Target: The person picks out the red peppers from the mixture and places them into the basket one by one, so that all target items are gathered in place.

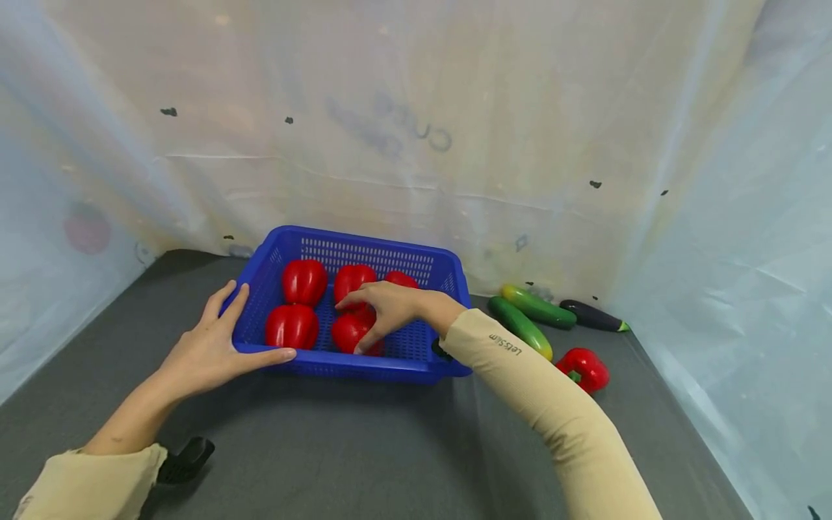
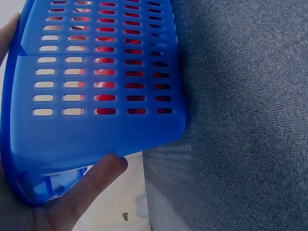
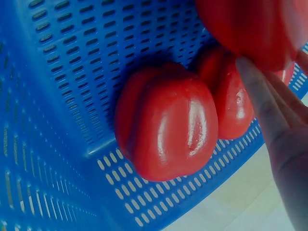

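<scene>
A blue perforated plastic basket [image 1: 364, 370] holds several red bell peppers. My left hand [image 1: 208, 347] rests at its front left corner. The thumb lies along the front rim, and the straight, spread fingers reach along the left side. In the left wrist view, a finger [image 2: 91, 185] touches the outside of the basket wall. My right hand [image 1: 390, 307] reaches inside and grips a red bell pepper [image 1: 349, 331] between thumb and fingers. From the right wrist, that red pepper [image 3: 250, 29] shows at the upper right, above the other peppers [image 3: 168, 125].
Right of the basket, two green-yellow zucchini [image 1: 520, 328], a dark eggplant [image 1: 593, 315] and another red pepper [image 1: 588, 370] lie on the grey surface [image 1: 364, 448]. Translucent plastic sheeting [image 1: 520, 144] stands behind and at both sides.
</scene>
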Demonstrator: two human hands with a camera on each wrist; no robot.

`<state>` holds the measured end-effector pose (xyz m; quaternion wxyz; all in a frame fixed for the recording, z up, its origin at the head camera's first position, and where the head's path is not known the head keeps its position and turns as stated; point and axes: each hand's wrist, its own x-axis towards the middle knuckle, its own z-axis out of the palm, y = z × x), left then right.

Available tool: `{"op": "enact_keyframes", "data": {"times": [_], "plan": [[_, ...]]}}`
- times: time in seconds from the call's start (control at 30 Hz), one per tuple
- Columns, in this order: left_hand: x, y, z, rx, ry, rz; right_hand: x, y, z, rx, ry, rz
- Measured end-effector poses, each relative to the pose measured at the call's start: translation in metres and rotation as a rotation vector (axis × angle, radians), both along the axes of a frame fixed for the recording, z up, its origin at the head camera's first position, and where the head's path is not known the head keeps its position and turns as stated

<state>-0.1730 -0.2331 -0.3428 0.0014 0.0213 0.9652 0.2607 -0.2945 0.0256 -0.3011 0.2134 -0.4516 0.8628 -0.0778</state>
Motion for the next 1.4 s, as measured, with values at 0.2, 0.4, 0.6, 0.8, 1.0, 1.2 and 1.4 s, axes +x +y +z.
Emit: {"op": "enact_keyframes", "data": {"times": [0.2, 0.4, 0.6, 0.8, 1.0, 1.2, 1.4], "plan": [[0.001, 0.000, 0.000, 0.001, -0.002, 0.001, 0.002, 0.000, 0.001, 0.072, -0.057, -0.040], [0.001, 0.000, 0.000, 0.003, 0.000, 0.005, 0.001, -0.002, -0.003, 0.074, -0.012, -0.065], [0.000, 0.002, -0.001, 0.004, -0.005, 0.000, 0.000, 0.000, -0.002, 0.043, 0.023, -0.065], [-0.001, 0.000, -0.001, 0.006, -0.014, 0.000, 0.000, 0.007, 0.011, -0.024, 0.034, -0.063], [-0.001, -0.001, 0.000, 0.004, -0.013, -0.001, 0.007, 0.020, 0.025, -0.089, 0.086, -0.076], [-0.001, -0.001, -0.001, 0.006, -0.015, -0.002, 0.016, 0.035, 0.032, -0.177, 0.091, -0.124], [-0.002, -0.002, -0.001, 0.003, -0.014, 0.000, 0.022, 0.050, 0.033, -0.300, 0.095, -0.130]]}}
